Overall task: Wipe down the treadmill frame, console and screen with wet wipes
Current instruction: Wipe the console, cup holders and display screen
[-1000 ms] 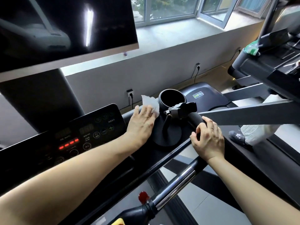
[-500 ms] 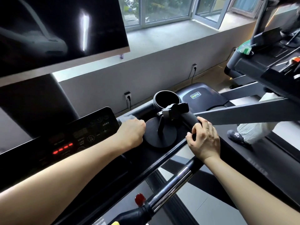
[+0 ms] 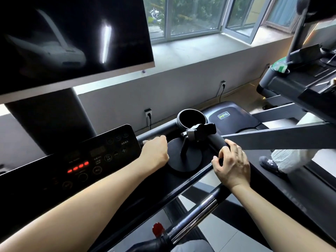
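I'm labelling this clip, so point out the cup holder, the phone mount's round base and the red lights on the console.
cup holder (image 3: 191,118): head view, its dark inside.
round base (image 3: 191,162): head view, flat disc beside the stem.
red lights (image 3: 78,167): head view, middle of the row.

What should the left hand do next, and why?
Probably slide the left hand onto the control panel: it holds the wipe, only a pale edge showing, against the black bar right beside that panel, which needs wiping too.

hands: two, left (image 3: 154,153) and right (image 3: 231,164)
wet wipe (image 3: 144,142): one, mostly hidden
screen (image 3: 72,42): one
console (image 3: 54,171): one
cup holder (image 3: 181,122): one
wall sockets: two (image 3: 148,112) (image 3: 223,83)
red lights (image 3: 78,169): four, in a row
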